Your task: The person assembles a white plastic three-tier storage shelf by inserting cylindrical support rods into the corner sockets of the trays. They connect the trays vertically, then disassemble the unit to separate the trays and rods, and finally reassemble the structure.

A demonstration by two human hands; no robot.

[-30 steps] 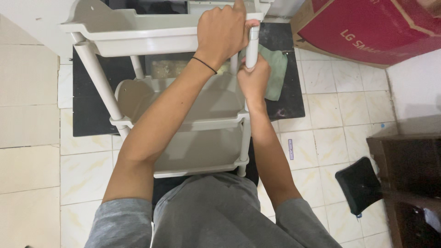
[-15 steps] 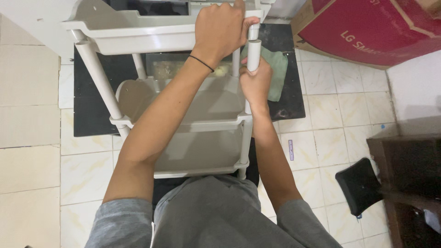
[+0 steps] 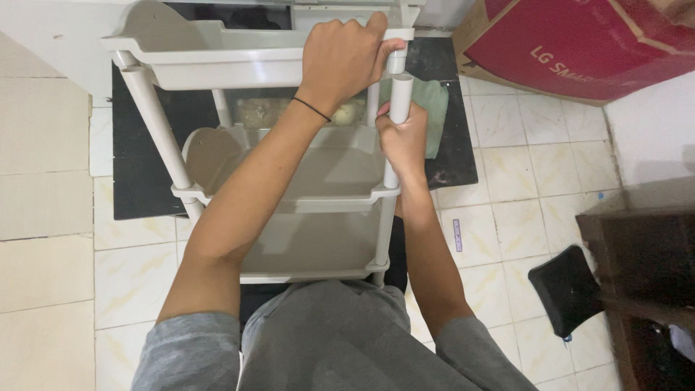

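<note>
Gripping the top tray (image 3: 217, 61) at its near corner, the left hand (image 3: 340, 61) is closed tight; the right hand (image 3: 402, 137) wraps the post (image 3: 399, 90) just below. Keeping that post upright should let it seat squarely.

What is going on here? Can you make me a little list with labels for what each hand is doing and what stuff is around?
Left hand: grips the corner of the top tray of the pale grey plastic three-tier rack.
Right hand: wrapped around the rack's pale grey upright plastic post, just under that corner.
Behind the post: green cloth on a black mat.
Floor: cream tiles.
Nearby: red cardboard box, black square pad.
</note>
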